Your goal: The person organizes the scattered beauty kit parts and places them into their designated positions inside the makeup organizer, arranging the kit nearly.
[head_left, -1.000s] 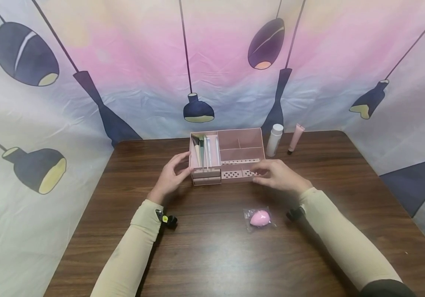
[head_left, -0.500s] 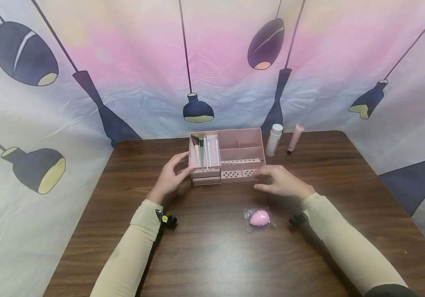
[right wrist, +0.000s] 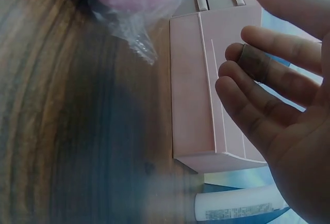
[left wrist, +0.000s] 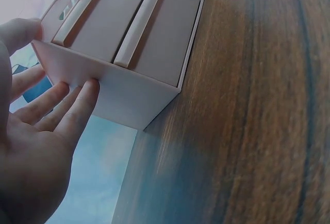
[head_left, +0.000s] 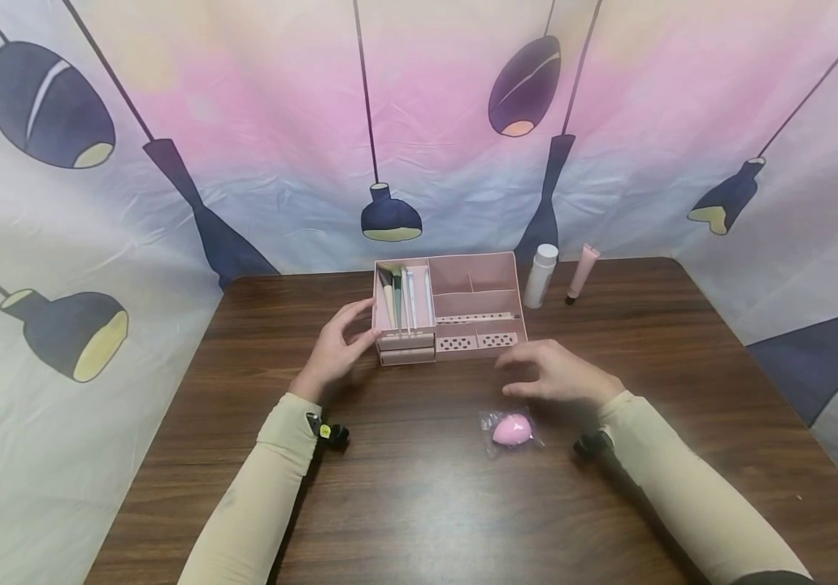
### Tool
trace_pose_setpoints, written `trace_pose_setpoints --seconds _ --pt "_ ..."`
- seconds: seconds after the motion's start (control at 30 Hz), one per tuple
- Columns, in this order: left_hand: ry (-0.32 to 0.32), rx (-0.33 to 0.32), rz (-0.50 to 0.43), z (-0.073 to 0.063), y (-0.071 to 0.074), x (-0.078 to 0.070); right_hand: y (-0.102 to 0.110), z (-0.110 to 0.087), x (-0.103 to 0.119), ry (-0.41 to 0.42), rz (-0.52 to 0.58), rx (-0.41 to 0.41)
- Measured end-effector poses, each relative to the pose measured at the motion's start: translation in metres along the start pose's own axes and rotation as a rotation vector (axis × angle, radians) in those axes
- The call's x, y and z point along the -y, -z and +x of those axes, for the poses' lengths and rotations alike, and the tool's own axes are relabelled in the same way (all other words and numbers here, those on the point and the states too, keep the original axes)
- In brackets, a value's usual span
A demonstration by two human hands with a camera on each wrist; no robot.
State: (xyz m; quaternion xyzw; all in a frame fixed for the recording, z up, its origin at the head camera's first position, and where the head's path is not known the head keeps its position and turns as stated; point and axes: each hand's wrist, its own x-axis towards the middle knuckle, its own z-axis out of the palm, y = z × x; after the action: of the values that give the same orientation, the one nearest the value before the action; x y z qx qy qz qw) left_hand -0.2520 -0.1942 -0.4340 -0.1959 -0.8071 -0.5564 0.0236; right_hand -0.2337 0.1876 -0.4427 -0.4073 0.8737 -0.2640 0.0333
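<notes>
A pink desk organizer stands at the back of the table. My left hand rests against its left side; in the left wrist view the fingertips touch the side wall and the thumb is at the front edge. My right hand hovers in front of the organizer's right end, fingers loosely bent, holding nothing. Below it on the table lies a pink egg-shaped makeup sponge in a clear plastic wrapper. Several makeup brushes lie in the organizer's upper left compartment, above two small drawers.
Right of the organizer stand a white bottle and a pink tube with a dark cap. Behind the brown wooden table hangs a cloth backdrop printed with lamps.
My right hand has drawn back from the organizer's front right compartment, toward me and slightly right, uncovering the dotted front panel. The left hand has stayed in place.
</notes>
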Motion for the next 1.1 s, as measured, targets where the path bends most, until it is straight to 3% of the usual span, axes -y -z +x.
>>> trace_pose_setpoints --seconds 0.43,0.83,1.1 --pt "-0.013 -0.002 0.008 0.000 0.000 -0.003 -0.006 -0.007 0.000 -0.001 0.048 0.071" --pt "-0.023 -0.008 0.027 -0.001 0.000 -0.006 -0.011 -0.012 0.004 0.047 0.101 0.133" --pt "-0.016 -0.011 -0.011 -0.001 -0.001 -0.006 -0.016 -0.014 0.005 0.076 0.080 0.162"
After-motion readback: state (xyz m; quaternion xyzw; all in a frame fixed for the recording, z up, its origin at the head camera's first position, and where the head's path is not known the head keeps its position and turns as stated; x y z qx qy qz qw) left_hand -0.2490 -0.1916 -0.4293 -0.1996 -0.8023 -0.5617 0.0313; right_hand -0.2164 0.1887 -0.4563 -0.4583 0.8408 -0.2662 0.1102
